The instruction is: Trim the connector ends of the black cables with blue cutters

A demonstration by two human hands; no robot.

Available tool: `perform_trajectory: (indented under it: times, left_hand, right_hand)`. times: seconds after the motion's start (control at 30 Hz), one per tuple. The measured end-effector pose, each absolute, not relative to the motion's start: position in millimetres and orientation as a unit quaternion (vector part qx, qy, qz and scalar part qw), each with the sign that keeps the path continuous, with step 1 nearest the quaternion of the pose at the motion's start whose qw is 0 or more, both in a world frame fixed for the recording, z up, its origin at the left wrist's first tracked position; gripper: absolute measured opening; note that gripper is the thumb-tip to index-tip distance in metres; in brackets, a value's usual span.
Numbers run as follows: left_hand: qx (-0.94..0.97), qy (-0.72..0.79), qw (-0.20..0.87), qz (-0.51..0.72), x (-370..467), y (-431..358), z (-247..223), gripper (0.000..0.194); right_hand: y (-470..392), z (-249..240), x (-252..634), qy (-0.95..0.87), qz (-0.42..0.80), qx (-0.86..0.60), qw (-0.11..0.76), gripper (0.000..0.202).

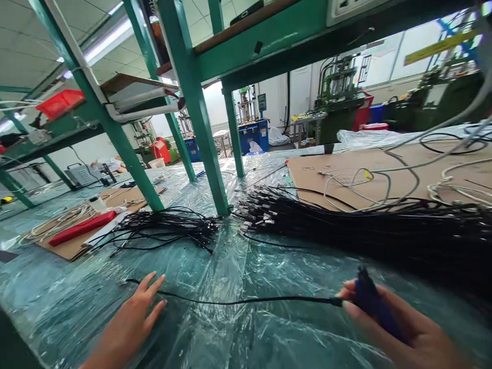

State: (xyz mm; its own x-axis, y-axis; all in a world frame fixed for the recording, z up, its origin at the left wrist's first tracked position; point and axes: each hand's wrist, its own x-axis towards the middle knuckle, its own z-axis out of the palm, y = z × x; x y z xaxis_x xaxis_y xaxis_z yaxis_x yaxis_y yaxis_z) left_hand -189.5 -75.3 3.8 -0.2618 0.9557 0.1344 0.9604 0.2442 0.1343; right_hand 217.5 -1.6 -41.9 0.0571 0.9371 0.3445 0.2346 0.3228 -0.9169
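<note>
A thin black cable [250, 300] runs across the plastic-covered table between my hands. My left hand [139, 312] lies at its left end with fingers spread; the cable passes beneath or beside the fingertips, and its tip shows just beyond them. In my right hand [390, 322] is a dark blue tool [377, 309] with a black top, its exact kind unclear. The thumb and index finger of that same hand pinch the cable's thicker black right end.
Behind the cable lie a small bundle of black cables [170, 227] and a much larger one [352, 229] at right. Green posts [206, 143] rise from the table. Cardboard [411, 173] with grey cables is at back right; a red strip-like object [82, 228] is at left.
</note>
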Motion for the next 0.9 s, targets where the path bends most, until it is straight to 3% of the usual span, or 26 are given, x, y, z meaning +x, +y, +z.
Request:
perform_trajectory:
  times: [0.17,0.4,0.5,0.7,0.8,0.9]
  left_hand:
    - [-0.643,-0.759,-0.045,-0.095,-125.5,-55.0,9.1,0.047]
    - [-0.773,-0.503,-0.340,-0.183,12.8,-15.4,39.7,0.033]
    - [-0.754,-0.488,-0.397,-0.187,28.6,-13.2,32.1,0.025]
    - [-0.646,-0.538,-0.501,-0.209,23.5,-20.2,2.9,0.039]
    - [-0.566,-0.570,-0.527,-0.277,17.7,-23.1,0.8,0.044]
    - [-0.484,-0.580,-0.549,-0.357,12.8,-26.1,4.5,0.046]
  right_hand:
    - [-9.4,-20.8,202.5,-0.604,0.366,-0.495,0.505,0.027]
    - [-9.4,-16.9,214.5,-0.655,0.427,-0.446,0.436,0.029]
    - [-12.1,-15.2,212.9,-0.655,0.440,-0.447,0.421,0.031]
    - [-21.5,-12.4,201.7,-0.624,0.447,-0.488,0.415,0.029]
    - [-23.0,-13.6,202.6,-0.624,0.389,-0.523,0.431,0.029]
    - [-20.1,-14.9,208.4,-0.693,0.215,-0.514,0.457,0.026]
